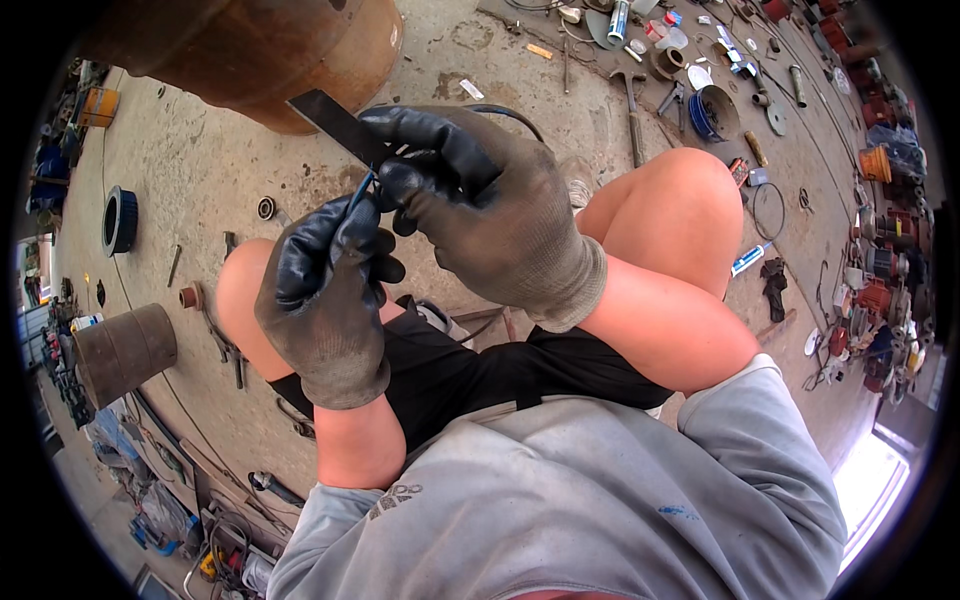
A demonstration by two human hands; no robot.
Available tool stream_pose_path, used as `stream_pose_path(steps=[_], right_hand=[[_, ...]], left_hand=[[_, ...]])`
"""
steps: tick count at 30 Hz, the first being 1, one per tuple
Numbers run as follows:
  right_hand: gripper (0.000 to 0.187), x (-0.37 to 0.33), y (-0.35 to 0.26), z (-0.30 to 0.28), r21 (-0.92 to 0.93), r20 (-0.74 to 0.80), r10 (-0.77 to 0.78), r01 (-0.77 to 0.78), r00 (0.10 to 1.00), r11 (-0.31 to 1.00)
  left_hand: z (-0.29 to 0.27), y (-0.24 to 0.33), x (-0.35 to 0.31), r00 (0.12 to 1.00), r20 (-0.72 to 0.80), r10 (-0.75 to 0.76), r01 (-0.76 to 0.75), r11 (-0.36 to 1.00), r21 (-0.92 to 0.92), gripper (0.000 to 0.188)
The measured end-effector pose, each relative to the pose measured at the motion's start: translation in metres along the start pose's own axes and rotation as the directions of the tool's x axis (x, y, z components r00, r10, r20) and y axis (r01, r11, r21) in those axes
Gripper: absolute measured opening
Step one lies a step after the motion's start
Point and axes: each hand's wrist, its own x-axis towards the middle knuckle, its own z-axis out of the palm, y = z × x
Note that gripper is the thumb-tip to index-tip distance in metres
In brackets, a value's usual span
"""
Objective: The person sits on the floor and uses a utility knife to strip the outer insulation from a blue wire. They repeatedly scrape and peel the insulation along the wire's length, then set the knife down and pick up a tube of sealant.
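Both hands wear grey-brown knit gloves with dark coated fingers and meet in front of my knees. My right hand (480, 195) is closed around a flat dark metal blade (335, 125), whose slanted end sticks out to the upper left. My left hand (330, 270) pinches a thin blue wire (361, 188), which rises to the blade's lower edge beside my right fingertips. Whether the blade touches the wire I cannot tell. A dark cable (515, 118) curves out behind my right hand; where it leads is hidden.
A rusty drum (290, 50) stands just beyond the blade. A hammer (633, 110), a blue-sided round part (714, 113) and scattered tools lie far right. To the left are a black ring (120, 220), a bearing (266, 208) and a rusty cylinder (125, 355). A blue-white tube (750, 259) lies by my right knee.
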Motion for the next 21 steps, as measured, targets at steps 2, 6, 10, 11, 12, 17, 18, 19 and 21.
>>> stream_pose_path(steps=[2, 6, 10, 11, 12, 17, 18, 19, 21], right_hand=[[0.039, -0.0004, 0.0008, -0.0006, 0.002, 0.020, 0.029, -0.029, 0.999, 1.000], [0.040, -0.0003, 0.0015, -0.0007, 0.027, -0.006, 0.050, -0.050, 0.999, 0.998], [0.041, -0.0003, -0.0010, -0.0007, 0.013, -0.018, 0.030, -0.030, 0.999, 0.999], [0.041, -0.0004, 0.0005, -0.0003, 0.022, -0.019, 0.023, -0.022, 1.000, 1.000], [0.041, -0.0005, 0.0015, 0.0004, 0.032, -0.020, 0.016, -0.016, 1.000, 0.999], [0.039, -0.0005, -0.0009, -0.0008, -0.017, 0.000, -0.015, 0.015, 1.000, 1.000], [0.039, -0.0005, -0.0014, -0.0007, -0.012, 0.003, -0.008, 0.008, 1.000, 1.000], [0.039, -0.0005, -0.0018, -0.0004, -0.007, 0.006, -0.002, 0.002, 1.000, 1.000], [0.037, -0.0015, -0.0024, 0.0006, 0.014, 0.013, 0.005, -0.005, 1.000, 1.000]], left_hand=[[-0.0004, 0.0011, -0.0006, 1.000, 0.004, 0.013, -0.013, 1.000, 0.012, 0.020], [0.0021, -0.0017, -0.0019, 1.000, -0.013, 0.017, -0.018, 1.000, -0.005, 0.019], [0.0011, -0.0033, -0.0025, 0.999, -0.015, 0.047, -0.047, 0.999, 0.006, 0.019], [0.0006, -0.0033, -0.0025, 0.998, -0.009, 0.058, -0.058, 0.998, 0.012, 0.020], [0.0006, -0.0033, -0.0026, 0.999, -0.010, 0.053, -0.053, 0.999, 0.001, 0.020], [-0.0001, 0.0006, -0.0016, 1.000, -0.013, -0.008, 0.008, 1.000, 0.002, 0.020], [-0.0001, 0.0011, -0.0016, 1.000, -0.012, -0.008, 0.008, 1.000, 0.007, 0.020], [-0.0002, 0.0016, -0.0018, 1.000, -0.011, -0.007, 0.008, 1.000, 0.011, 0.020], [-0.0003, 0.0019, -0.0017, 1.000, -0.010, -0.010, 0.011, 1.000, 0.014, 0.020]])
